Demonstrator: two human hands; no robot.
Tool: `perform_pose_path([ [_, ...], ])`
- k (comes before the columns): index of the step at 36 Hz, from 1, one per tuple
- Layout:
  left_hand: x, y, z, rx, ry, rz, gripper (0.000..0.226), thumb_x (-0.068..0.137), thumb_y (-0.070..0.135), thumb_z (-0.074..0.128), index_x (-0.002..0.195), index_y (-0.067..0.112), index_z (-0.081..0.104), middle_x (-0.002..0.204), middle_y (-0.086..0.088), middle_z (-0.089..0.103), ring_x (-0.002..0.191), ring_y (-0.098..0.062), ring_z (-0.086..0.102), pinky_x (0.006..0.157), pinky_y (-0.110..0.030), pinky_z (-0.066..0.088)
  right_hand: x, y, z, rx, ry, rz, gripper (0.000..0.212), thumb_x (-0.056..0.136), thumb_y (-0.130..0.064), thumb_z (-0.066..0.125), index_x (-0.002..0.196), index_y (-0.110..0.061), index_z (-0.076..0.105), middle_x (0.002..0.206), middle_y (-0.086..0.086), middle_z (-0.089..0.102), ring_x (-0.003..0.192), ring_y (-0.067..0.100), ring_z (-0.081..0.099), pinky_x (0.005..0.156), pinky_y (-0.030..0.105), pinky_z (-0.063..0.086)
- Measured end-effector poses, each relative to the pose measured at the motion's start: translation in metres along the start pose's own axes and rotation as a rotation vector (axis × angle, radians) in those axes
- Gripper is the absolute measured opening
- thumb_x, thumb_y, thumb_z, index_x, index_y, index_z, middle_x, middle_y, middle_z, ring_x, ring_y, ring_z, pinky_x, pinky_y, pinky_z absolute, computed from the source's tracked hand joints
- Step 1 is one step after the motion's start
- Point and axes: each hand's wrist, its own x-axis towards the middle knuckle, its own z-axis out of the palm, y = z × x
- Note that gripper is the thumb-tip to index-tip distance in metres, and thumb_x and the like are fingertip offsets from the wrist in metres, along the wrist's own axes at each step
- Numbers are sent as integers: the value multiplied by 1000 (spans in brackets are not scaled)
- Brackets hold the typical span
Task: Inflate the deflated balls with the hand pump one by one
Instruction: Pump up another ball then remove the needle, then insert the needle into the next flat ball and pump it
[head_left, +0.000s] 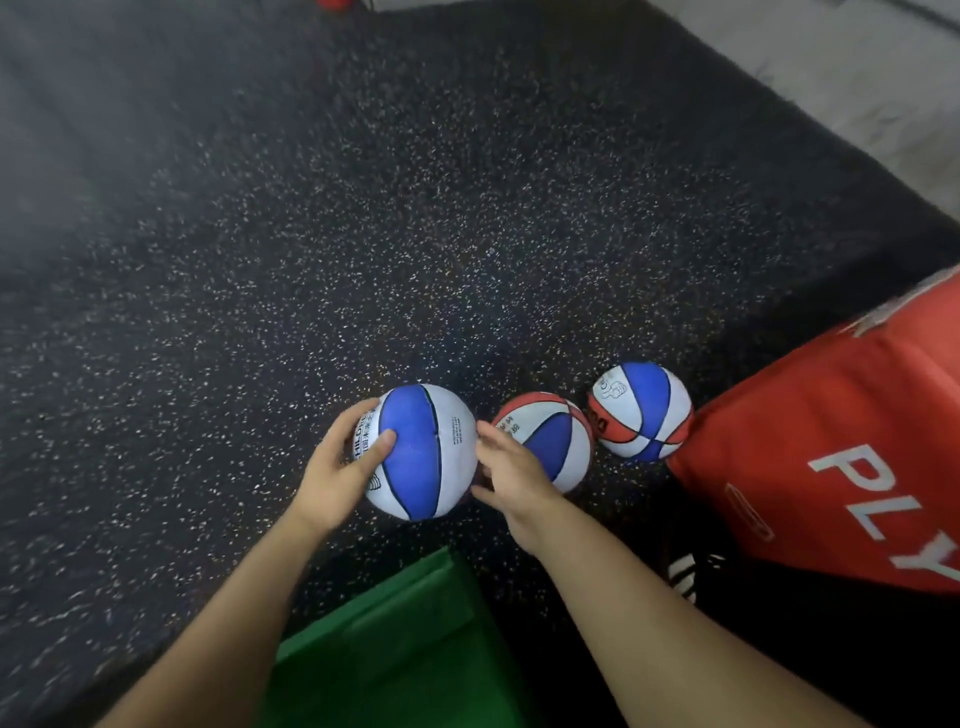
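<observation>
Hidden or unclear: no pump shows in the head view. The far side of the blue-and-white ball is out of sight, and its small print is too blurred to read. The red bag is cut off at the right edge, showing only "PLY". The green box is cut off at the bottom edge.

Count: three balls, two hands, one bag, one box.

The left hand grips the blue-and-white ball, with the thumb pressed on a blue panel and the fingers curled round its left side. The right hand lies against the ball's right side; its fingers are spread, with the tips hidden behind the ball.

The ball sits on the speckled black floor. Its panel seams run away from the fingers, tilted slightly left. Just right of the right-hand fingers lies the red-white-blue ball; beyond it, the third ball is against the bag.
</observation>
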Motion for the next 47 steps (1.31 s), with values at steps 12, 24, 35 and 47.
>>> perform_pose_path([
  [12,15,-74,18,250,-316,-303,57,105,15,61,151,41,40,125,13,61,120,-18,60,99,-35,50,42,41,4,-134,28,142,52,110,-6,39,162,-13,34,163,2,40,151,23,37,123,40,29],
  [24,6,-72,2,415,-211,-163,52,101,45,62,133,76,36,157,-1,46,142,-27,47,118,-58,39,23,37,-11,-48,71,94,51,110,-5,38,160,-18,39,161,2,44,145,20,45,121,41,36],
  [35,-1,14,35,496,-181,231,55,100,28,69,148,44,47,143,6,53,131,-15,52,113,-43,46,-34,-3,-50,-125,133,-147,43,108,-12,47,151,-18,52,147,2,54,130,17,53,116,40,43],
  [47,-36,193,201,280,-423,699,60,95,28,75,150,32,51,147,14,53,135,-1,50,107,-35,50,-181,-31,-195,-70,494,-550,28,103,-16,63,128,-25,69,122,-8,71,110,7,67,98,31,54],
])
